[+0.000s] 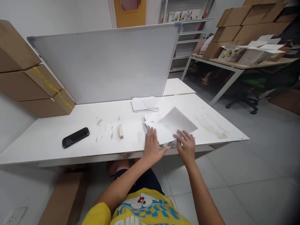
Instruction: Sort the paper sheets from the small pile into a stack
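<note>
Both hands rest on a loose pile of white paper sheets (pixel 167 126) lying at the near edge of the white bench (pixel 58 137), toward its right end. The left hand (pixel 153 145) lies flat on the pile's left side, fingers (pixel 152 134) together and stretched out. The right hand (pixel 187 144) presses on the near right part, fingers (pixel 185 136) slightly apart and bent. A second stack of paper (pixel 144 104) sits farther back by the whiteboard (pixel 105 62). A small stapler (pixel 121 131) and a black phone (pixel 75 137) lie to the left.
</note>
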The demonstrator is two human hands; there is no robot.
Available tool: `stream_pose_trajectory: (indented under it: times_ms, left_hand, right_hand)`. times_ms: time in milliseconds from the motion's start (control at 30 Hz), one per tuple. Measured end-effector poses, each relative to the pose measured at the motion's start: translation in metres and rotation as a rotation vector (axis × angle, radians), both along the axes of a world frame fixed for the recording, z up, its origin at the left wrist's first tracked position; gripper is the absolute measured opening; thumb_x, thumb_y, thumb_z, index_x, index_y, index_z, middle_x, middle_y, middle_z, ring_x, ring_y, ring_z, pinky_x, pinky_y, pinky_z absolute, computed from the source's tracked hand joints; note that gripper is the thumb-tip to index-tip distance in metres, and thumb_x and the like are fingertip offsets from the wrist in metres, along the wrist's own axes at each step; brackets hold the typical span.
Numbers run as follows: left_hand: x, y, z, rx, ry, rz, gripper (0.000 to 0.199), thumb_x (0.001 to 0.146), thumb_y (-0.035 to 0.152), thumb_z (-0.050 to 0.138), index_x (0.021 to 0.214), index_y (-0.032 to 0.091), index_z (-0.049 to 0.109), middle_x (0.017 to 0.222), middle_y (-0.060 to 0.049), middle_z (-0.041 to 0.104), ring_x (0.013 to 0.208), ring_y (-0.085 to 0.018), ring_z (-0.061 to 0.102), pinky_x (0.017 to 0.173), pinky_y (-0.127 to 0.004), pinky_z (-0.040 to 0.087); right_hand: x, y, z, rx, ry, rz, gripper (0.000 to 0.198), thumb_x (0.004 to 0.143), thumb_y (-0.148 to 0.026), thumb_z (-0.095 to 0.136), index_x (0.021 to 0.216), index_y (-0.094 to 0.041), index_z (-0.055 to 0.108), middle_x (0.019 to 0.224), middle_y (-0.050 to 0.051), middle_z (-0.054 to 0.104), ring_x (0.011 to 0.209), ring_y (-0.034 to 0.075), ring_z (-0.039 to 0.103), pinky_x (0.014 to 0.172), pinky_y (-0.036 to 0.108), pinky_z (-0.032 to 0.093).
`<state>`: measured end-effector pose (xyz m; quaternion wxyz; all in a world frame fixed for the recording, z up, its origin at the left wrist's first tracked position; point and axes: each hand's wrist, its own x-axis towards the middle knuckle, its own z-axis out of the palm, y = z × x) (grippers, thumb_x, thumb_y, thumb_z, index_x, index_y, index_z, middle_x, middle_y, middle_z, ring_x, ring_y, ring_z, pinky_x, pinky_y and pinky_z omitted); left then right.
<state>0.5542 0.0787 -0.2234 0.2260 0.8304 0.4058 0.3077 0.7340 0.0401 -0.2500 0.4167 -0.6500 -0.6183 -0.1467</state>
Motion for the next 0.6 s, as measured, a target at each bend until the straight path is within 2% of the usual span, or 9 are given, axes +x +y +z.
stream_pose_trajectory:
  times_ms: [67,133,200,267,333,433,533,600]
  left_hand:
    - [0.015,0.000,-0.007,0.144,0.242,-0.097,0.080,0.081,0.054,0.058,0.146,0.019,0.027,0.154,-0.015,0.026,0.144,-0.036,0.012,0.113,-0.057,0.019]
    - [0.023,0.000,-0.010,0.209,0.362,-0.137,0.068,0.085,0.050,0.054,0.143,0.019,0.035,0.152,-0.014,0.031,0.144,-0.036,0.015,0.113,-0.059,0.019]
    - [0.023,0.005,-0.010,0.224,0.394,-0.108,0.050,0.091,0.042,0.047,0.136,0.022,0.046,0.148,-0.012,0.040,0.142,-0.035,0.022,0.112,-0.061,0.020]
    - [0.017,0.013,-0.010,0.230,0.390,-0.066,0.040,0.093,0.034,0.043,0.130,0.024,0.053,0.144,-0.010,0.045,0.140,-0.035,0.027,0.111,-0.062,0.021]
    - [0.010,0.021,-0.011,0.242,0.381,-0.042,0.038,0.094,0.030,0.040,0.129,0.023,0.055,0.144,-0.009,0.046,0.140,-0.035,0.027,0.110,-0.062,0.023]
    - [0.007,0.027,-0.019,0.290,0.367,-0.055,0.040,0.095,0.031,0.040,0.133,0.024,0.050,0.146,-0.008,0.043,0.143,-0.034,0.020,0.112,-0.061,0.021]
    - [0.022,0.022,-0.030,0.352,0.356,-0.075,0.058,0.088,0.051,0.049,0.139,0.022,0.043,0.150,-0.011,0.037,0.144,-0.035,0.011,0.113,-0.063,0.015]
    - [0.039,0.017,-0.033,0.381,0.381,-0.086,0.072,0.083,0.059,0.053,0.140,0.018,0.041,0.150,-0.015,0.035,0.144,-0.037,0.011,0.113,-0.063,0.014]
  right_hand:
    - [0.005,0.000,-0.022,-0.098,0.026,0.009,0.041,0.080,-0.009,0.041,0.105,-0.026,0.068,0.133,0.005,0.057,0.133,0.026,0.041,0.108,0.057,0.030]
    - [0.013,-0.002,-0.038,-0.138,0.070,0.017,0.048,0.079,-0.008,0.037,0.114,-0.026,0.064,0.138,0.005,0.053,0.134,0.026,0.038,0.108,0.058,0.029]
    - [0.027,-0.001,-0.048,-0.094,0.161,-0.014,0.046,0.081,-0.012,0.036,0.119,-0.023,0.061,0.136,0.007,0.054,0.133,0.026,0.040,0.107,0.056,0.031]
    - [0.044,0.006,-0.047,-0.032,0.251,-0.062,0.042,0.085,-0.021,0.038,0.121,-0.021,0.060,0.132,0.010,0.056,0.129,0.026,0.044,0.105,0.053,0.035]
    - [0.060,0.021,-0.035,-0.022,0.287,-0.074,0.041,0.088,-0.028,0.037,0.122,-0.021,0.059,0.128,0.010,0.059,0.124,0.027,0.048,0.103,0.050,0.038]
    - [0.069,0.067,-0.001,-0.136,0.231,0.025,0.043,0.091,-0.033,0.034,0.125,-0.023,0.059,0.124,0.009,0.061,0.118,0.026,0.053,0.102,0.048,0.039]
    - [0.051,0.135,0.037,-0.378,0.121,0.165,0.044,0.093,-0.039,0.035,0.127,-0.022,0.057,0.126,0.010,0.060,0.120,0.026,0.051,0.105,0.044,0.035]
    - [0.029,0.181,0.053,-0.627,0.051,0.265,0.046,0.094,-0.043,0.036,0.127,-0.019,0.056,0.128,0.012,0.059,0.121,0.027,0.050,0.106,0.042,0.033]
